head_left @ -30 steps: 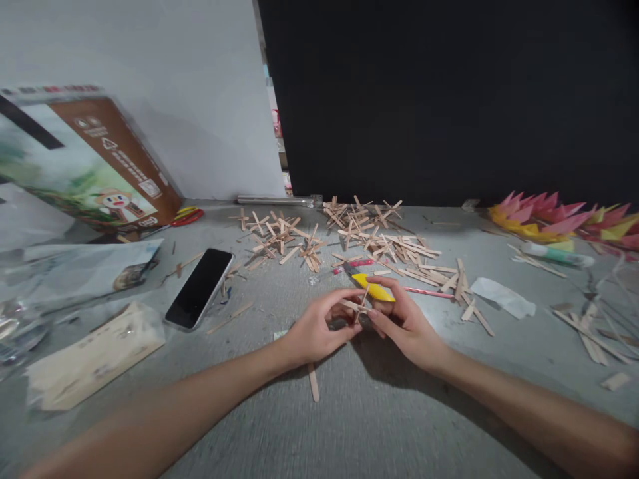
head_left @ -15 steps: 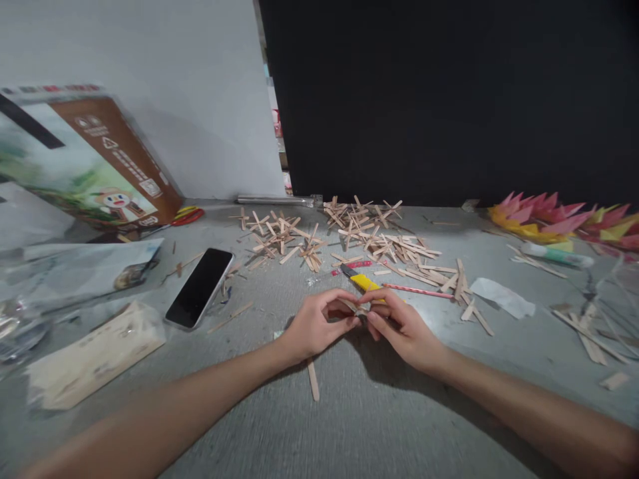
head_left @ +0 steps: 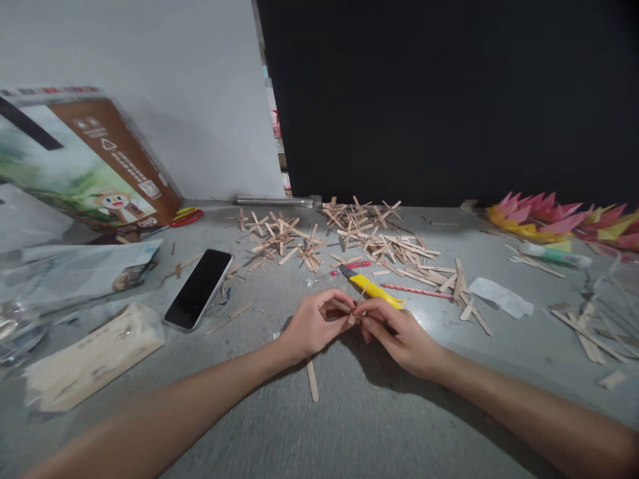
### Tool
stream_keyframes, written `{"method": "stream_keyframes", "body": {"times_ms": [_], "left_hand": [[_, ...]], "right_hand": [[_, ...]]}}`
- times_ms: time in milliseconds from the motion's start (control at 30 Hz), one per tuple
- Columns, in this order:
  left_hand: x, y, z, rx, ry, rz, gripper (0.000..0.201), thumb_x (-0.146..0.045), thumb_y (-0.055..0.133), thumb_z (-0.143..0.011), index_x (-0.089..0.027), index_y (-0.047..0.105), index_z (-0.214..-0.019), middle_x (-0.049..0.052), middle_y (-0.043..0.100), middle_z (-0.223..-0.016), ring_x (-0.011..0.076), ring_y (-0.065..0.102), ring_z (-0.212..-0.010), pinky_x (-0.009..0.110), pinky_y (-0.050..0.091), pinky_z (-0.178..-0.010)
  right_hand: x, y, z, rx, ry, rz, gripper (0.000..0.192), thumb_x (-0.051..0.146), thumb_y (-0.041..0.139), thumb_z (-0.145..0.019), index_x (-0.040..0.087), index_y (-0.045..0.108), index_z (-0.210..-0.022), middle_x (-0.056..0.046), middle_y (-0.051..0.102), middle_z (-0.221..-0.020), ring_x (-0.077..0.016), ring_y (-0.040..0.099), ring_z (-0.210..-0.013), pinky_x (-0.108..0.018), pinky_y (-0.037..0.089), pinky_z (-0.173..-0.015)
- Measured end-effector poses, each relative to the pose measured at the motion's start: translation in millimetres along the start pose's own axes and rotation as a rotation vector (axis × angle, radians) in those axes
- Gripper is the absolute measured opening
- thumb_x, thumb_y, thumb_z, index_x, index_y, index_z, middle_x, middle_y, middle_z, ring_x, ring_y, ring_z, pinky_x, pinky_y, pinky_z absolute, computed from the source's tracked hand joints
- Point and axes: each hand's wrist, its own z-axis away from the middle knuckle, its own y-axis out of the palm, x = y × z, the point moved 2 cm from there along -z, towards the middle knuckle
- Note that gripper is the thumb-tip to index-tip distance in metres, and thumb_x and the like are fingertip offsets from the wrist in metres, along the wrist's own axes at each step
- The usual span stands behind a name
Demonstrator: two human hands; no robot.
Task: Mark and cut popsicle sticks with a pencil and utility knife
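Note:
My left hand point(head_left: 315, 324) pinches wooden craft sticks point(head_left: 352, 320) between thumb and fingers. On the same sticks, the fingertips of my right hand point(head_left: 402, 336) are closed from the other side. One thin end sticks up above the right fingertips. How the sticks join is mostly hidden by my fingers. Just beyond the hands lies a yellow utility knife point(head_left: 372, 287) with its dark tip pointing back left. Below my left wrist, a loose craft stick point(head_left: 312, 380) rests on the grey table point(head_left: 329, 439).
Crossed craft sticks point(head_left: 279, 233) are heaped at the back. A red patterned pencil-like stick point(head_left: 417, 291) lies right of the knife. Left are a phone point(head_left: 198, 289), a tissue pack point(head_left: 97, 356) and a printed bag point(head_left: 114, 166). Pink and yellow paper petals point(head_left: 539, 219) and a glue stick point(head_left: 555, 255) are right.
My right hand has shifted slightly left and turned, uncovering the knife's yellow handle. The held sticks have turned, and one end now points up above the fingers.

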Motion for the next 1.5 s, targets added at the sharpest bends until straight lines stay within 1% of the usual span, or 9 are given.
{"method": "stream_keyframes", "body": {"times_ms": [133, 300, 367, 500, 600, 767, 1000, 1267, 1500], "left_hand": [[-2.0, 0.9, 0.6, 0.000, 0.000, -0.003, 0.042, -0.046, 0.088, -0.087, -0.016, 0.067, -0.107, 0.009, 0.076, -0.103, 0.0210, 0.076, -0.094, 0.035, 0.060, -0.090], [-5.2, 1.8, 1.8, 0.042, 0.000, 0.060, 0.054, -0.044, 0.090, -0.086, -0.019, 0.062, -0.124, 0.008, 0.070, -0.112, 0.0213, 0.077, -0.096, 0.034, 0.061, -0.088], [-7.1, 2.7, 3.0, 0.081, -0.017, 0.083, 0.058, -0.044, 0.088, -0.089, -0.020, 0.059, -0.133, 0.008, 0.068, -0.115, 0.0217, 0.078, -0.097, 0.034, 0.061, -0.088], [-9.2, 3.4, 4.3, 0.082, -0.026, 0.151, 0.061, -0.042, 0.078, -0.098, -0.025, 0.049, -0.149, 0.012, 0.064, -0.131, 0.0201, 0.078, -0.095, 0.037, 0.061, -0.091], [-7.2, 3.7, 2.7, 0.088, -0.035, 0.192, 0.057, -0.041, 0.072, -0.102, -0.025, 0.048, -0.152, 0.016, 0.062, -0.141, 0.0183, 0.077, -0.091, 0.038, 0.061, -0.093], [-7.9, 2.7, 0.6, 0.059, -0.016, 0.164, 0.054, -0.040, 0.071, -0.103, -0.020, 0.051, -0.148, 0.016, 0.067, -0.131, 0.0188, 0.076, -0.090, 0.036, 0.061, -0.089], [-14.6, 3.7, 3.9, 0.008, -0.003, 0.057, 0.048, -0.041, 0.071, -0.102, -0.020, 0.054, -0.142, 0.014, 0.070, -0.124, 0.0187, 0.076, -0.087, 0.037, 0.063, -0.087], [-8.6, 2.6, 2.9, 0.029, 0.002, 0.056, 0.048, -0.043, 0.072, -0.102, -0.020, 0.054, -0.140, 0.011, 0.069, -0.119, 0.0173, 0.078, -0.079, 0.036, 0.066, -0.081], [-7.1, 3.3, 3.8, 0.071, -0.016, 0.069, 0.053, -0.043, 0.069, -0.104, -0.021, 0.050, -0.149, 0.009, 0.065, -0.117, 0.0161, 0.078, -0.080, 0.034, 0.065, -0.080]], "right_hand": [[-0.3, 0.6, -0.7, -0.046, 0.036, -0.058, 0.017, 0.034, 0.045, -0.115, 0.024, 0.051, -0.127, 0.003, 0.065, -0.078, -0.0157, 0.065, -0.074, -0.028, 0.050, -0.077], [-1.6, 1.3, 0.4, -0.097, 0.093, -0.064, 0.018, 0.038, 0.046, -0.115, 0.024, 0.051, -0.125, 0.002, 0.066, -0.078, -0.0164, 0.067, -0.075, -0.029, 0.051, -0.077], [-2.4, 1.7, 0.9, -0.089, 0.099, -0.071, 0.020, 0.039, 0.047, -0.114, 0.024, 0.051, -0.127, 0.001, 0.067, -0.080, -0.0169, 0.068, -0.077, -0.029, 0.052, -0.076], [-0.8, -0.1, -1.2, -0.099, 0.102, -0.083, 0.021, 0.041, 0.045, -0.115, 0.024, 0.051, -0.126, 0.002, 0.065, -0.077, -0.0169, 0.067, -0.075, -0.030, 0.052, -0.077], [0.6, -0.7, -3.5, -0.101, 0.124, -0.097, 0.020, 0.040, 0.045, -0.114, 0.024, 0.051, -0.125, 0.004, 0.063, -0.073, -0.0165, 0.065, -0.071, -0.030, 0.051, -0.076], [-3.0, 1.0, -3.3, -0.124, 0.139, -0.108, 0.030, 0.037, 0.046, -0.114, 0.023, 0.041, -0.140, 0.005, 0.064, -0.073, -0.0172, 0.066, -0.073, -0.032, 0.051, -0.079], [-1.0, -0.5, -2.6, -0.098, 0.117, -0.039, 0.037, 0.037, 0.044, -0.114, 0.021, 0.044, -0.147, 0.002, 0.066, -0.075, -0.0188, 0.068, -0.076, -0.034, 0.053, -0.081], [0.1, 0.3, -2.4, -0.083, 0.132, -0.048, 0.036, 0.039, 0.044, -0.114, 0.021, 0.047, -0.146, 0.001, 0.065, -0.076, -0.0196, 0.068, -0.076, -0.034, 0.053, -0.078], [-2.5, 1.1, -2.2, -0.056, 0.119, -0.068, 0.049, 0.038, 0.042, -0.115, 0.019, 0.036, -0.159, 0.003, 0.063, -0.075, -0.0174, 0.065, -0.072, -0.032, 0.052, -0.076]]}}
